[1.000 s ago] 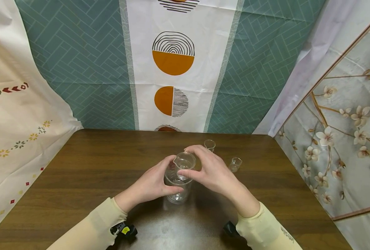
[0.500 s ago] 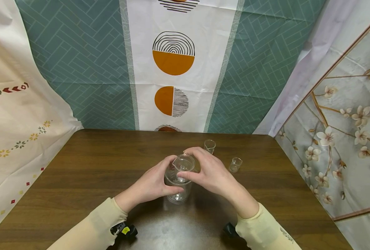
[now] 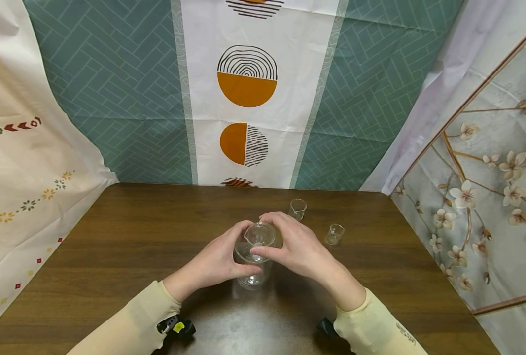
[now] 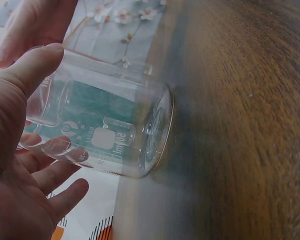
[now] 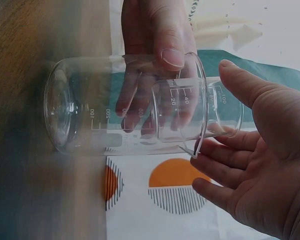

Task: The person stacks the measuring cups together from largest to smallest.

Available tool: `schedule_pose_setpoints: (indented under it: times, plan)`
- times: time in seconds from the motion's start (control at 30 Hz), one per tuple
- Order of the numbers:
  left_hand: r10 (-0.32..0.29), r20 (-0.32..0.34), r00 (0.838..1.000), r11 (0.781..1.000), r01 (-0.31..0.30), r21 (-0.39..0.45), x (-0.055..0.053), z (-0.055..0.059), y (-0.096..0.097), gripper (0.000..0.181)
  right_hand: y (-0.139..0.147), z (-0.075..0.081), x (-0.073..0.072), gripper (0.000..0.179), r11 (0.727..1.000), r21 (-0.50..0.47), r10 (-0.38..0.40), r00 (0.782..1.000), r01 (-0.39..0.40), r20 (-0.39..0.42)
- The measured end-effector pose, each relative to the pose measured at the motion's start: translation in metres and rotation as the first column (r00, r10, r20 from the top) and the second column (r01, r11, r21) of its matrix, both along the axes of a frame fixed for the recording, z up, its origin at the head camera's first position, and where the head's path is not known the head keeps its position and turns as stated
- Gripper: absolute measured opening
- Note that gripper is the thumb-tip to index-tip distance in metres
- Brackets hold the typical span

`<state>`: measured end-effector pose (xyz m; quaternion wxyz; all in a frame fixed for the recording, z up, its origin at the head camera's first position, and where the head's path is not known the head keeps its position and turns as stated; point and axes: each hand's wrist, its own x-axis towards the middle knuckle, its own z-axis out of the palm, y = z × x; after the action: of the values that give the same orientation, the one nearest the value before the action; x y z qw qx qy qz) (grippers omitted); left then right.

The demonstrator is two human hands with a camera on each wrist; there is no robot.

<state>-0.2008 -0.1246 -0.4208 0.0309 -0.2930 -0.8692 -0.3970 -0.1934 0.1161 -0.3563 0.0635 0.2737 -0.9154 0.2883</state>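
A large clear glass beaker (image 5: 77,107) stands upright on the table, white graduations on its wall. My left hand (image 3: 216,264) grips it near the rim, thumb on the near side and fingers round the far side. In the right wrist view, a smaller graduated beaker (image 5: 165,122) sits partway inside the large one's mouth, its upper part above the big rim. My right hand (image 3: 300,244) holds this smaller beaker by its upper part, thumb on the near side and fingers on the far side.
Two more small glass beakers stand on the brown wooden table (image 3: 156,227): one farther back (image 3: 297,209), another to the right (image 3: 335,234). Patterned cloths hang behind the table and along both sides. A black strapped device (image 3: 176,326) sits at the left wrist.
My right hand has lowered the smaller beaker a little deeper into the large beaker, shifting slightly left. The left hand and the large beaker have stayed put.
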Motion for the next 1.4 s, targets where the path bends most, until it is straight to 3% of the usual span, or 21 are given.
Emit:
schedule_pose_setpoints:
  times: [0.77, 1.4]
  plan:
    - [0.005, 0.006, 1.000, 1.000, -0.005, 0.006, 0.0017, 0.0004, 0.0005, 0.094, -0.0025, -0.0080, -0.0014, 0.055, 0.999, 0.020, 0.046, 0.999, -0.046, 0.009]
    - [0.000, 0.023, 1.000, 1.000, 0.000, 0.003, 0.0003, 0.0015, -0.0013, 0.096, -0.0042, -0.0081, -0.0040, 0.059, 0.997, 0.064, 0.046, 0.998, -0.048, 0.043]
